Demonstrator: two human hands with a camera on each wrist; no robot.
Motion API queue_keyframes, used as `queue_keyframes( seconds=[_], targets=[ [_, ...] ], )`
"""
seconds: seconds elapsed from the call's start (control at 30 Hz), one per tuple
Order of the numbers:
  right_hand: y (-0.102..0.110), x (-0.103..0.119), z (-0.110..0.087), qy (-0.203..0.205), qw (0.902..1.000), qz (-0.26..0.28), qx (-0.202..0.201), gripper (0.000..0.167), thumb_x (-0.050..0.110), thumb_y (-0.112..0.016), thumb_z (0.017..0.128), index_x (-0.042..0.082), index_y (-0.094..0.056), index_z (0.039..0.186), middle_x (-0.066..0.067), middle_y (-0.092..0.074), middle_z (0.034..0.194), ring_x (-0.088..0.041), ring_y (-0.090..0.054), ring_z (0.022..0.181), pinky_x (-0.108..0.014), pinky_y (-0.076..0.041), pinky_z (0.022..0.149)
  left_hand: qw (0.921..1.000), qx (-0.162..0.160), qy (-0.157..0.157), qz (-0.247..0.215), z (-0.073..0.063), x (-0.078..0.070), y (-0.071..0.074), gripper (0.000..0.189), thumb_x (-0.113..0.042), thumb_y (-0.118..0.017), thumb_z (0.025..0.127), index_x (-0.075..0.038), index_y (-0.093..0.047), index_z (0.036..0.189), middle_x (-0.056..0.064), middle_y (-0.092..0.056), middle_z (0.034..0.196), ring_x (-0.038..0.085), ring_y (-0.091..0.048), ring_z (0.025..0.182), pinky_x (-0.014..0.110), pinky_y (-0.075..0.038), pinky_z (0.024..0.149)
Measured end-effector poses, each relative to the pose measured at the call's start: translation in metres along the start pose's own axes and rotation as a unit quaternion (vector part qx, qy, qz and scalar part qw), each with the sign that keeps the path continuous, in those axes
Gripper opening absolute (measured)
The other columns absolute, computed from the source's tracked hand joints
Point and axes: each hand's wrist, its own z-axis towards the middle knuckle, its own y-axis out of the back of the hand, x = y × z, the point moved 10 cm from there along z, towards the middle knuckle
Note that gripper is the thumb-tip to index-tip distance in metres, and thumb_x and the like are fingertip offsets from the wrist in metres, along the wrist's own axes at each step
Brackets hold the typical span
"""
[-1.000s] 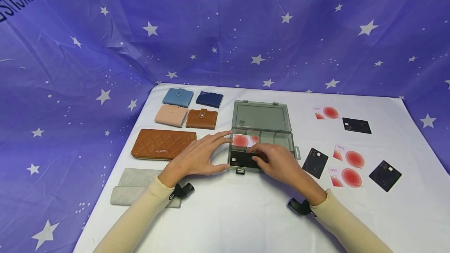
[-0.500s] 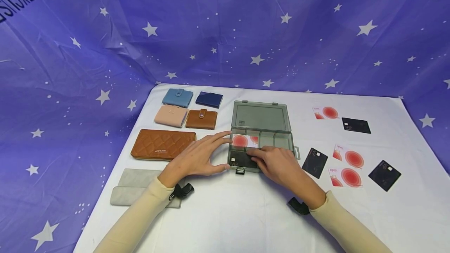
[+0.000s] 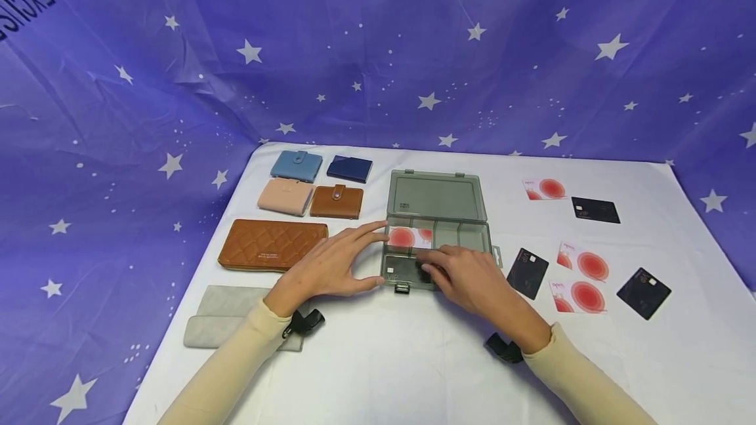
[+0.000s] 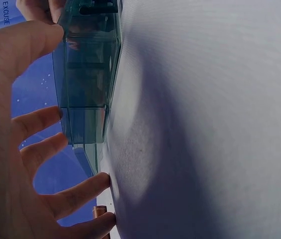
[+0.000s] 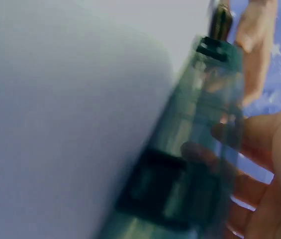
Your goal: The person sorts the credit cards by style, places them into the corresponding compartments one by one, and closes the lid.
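A translucent grey-green compartment box (image 3: 463, 235) lies with its lid (image 3: 436, 195) folded back. My left hand (image 3: 331, 267) spreads its fingers along the box's left side; in the left wrist view the thumb (image 4: 46, 40) touches the rim at the front corner. My right hand (image 3: 472, 274) reaches into the front of the box, thumb and index finger at the right end of a black VIP card (image 3: 404, 270) in the front-left compartment. Through the clear wall in the right wrist view, fingertips (image 5: 197, 152) show inside. A pink-and-white card (image 3: 407, 237) lies in the compartment behind.
Several black cards (image 3: 527, 273) and pink-and-white cards (image 3: 586, 297) lie loose at the right. At the left are a quilted brown wallet (image 3: 274, 243), a grey wallet (image 3: 212, 331), a pink wallet (image 3: 285, 196), a small brown wallet (image 3: 336, 202) and two blue ones (image 3: 296, 166).
The black card's right end has sunk from a raised tilt to lie lower in the front compartment, my right fingers following it down. My left hand has stayed in place.
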Motion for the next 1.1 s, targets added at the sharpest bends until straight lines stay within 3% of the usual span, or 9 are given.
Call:
queue_keyframes(
  seconds=[0.2, 0.4, 0.67, 0.9, 1.1],
  targets=[
    [0.024, -0.022, -0.002, -0.011, 0.999, 0.04, -0.016, 0.024, 0.031, -0.078, 0.1, 0.023, -0.08, 0.123, 0.005, -0.078, 0.105, -0.017, -0.075, 0.086, -0.039, -0.055, 0.06, 1.0, -0.002, -0.001, -0.002, -0.001, 0.0, 0.0, 0.078, -0.065, -0.073, 0.092, -0.026, -0.055, 0.157, -0.011, -0.034, 0.174, 0.027, -0.057, 0.14, 0.051, -0.054, 0.103],
    [0.049, -0.066, -0.004, -0.027, 0.9953, 0.085, -0.037, 0.031, 0.021, -0.083, 0.096, 0.019, -0.078, 0.127, 0.002, -0.079, 0.113, -0.022, -0.076, 0.096, -0.044, -0.058, 0.07, 1.0, 0.002, 0.007, 0.001, -0.002, 0.002, -0.001, 0.078, -0.065, -0.073, 0.092, -0.027, -0.054, 0.158, -0.013, -0.033, 0.174, 0.027, -0.056, 0.141, 0.052, -0.054, 0.103],
    [0.067, -0.158, -0.005, -0.091, 0.9901, 0.101, -0.036, 0.035, 0.018, -0.084, 0.095, 0.017, -0.077, 0.129, -0.004, -0.077, 0.125, -0.031, -0.074, 0.108, -0.055, -0.057, 0.09, 1.0, 0.002, 0.004, -0.003, -0.002, 0.002, -0.001, 0.077, -0.066, -0.072, 0.093, -0.027, -0.054, 0.157, -0.012, -0.033, 0.174, 0.027, -0.054, 0.144, 0.053, -0.052, 0.106],
    [0.069, -0.241, -0.008, -0.14, 0.9837, 0.109, -0.03, 0.038, 0.019, -0.083, 0.095, 0.011, -0.075, 0.132, -0.015, -0.077, 0.125, -0.041, -0.071, 0.112, -0.058, -0.051, 0.089, 1.0, -0.001, 0.002, -0.001, -0.001, 0.002, -0.001, 0.078, -0.067, -0.072, 0.093, -0.027, -0.054, 0.157, -0.011, -0.034, 0.174, 0.027, -0.055, 0.143, 0.052, -0.053, 0.106],
    [0.057, -0.297, -0.011, -0.189, 0.976, 0.104, 0.031, 0.047, 0.021, -0.082, 0.097, 0.004, -0.069, 0.138, -0.027, -0.069, 0.133, -0.052, -0.058, 0.126, -0.069, -0.043, 0.101, 1.0, 0.002, -0.001, -0.004, 0.0, 0.0, -0.002, 0.077, -0.065, -0.072, 0.093, -0.026, -0.054, 0.157, -0.01, -0.033, 0.174, 0.027, -0.055, 0.144, 0.052, -0.052, 0.107]
  ],
)
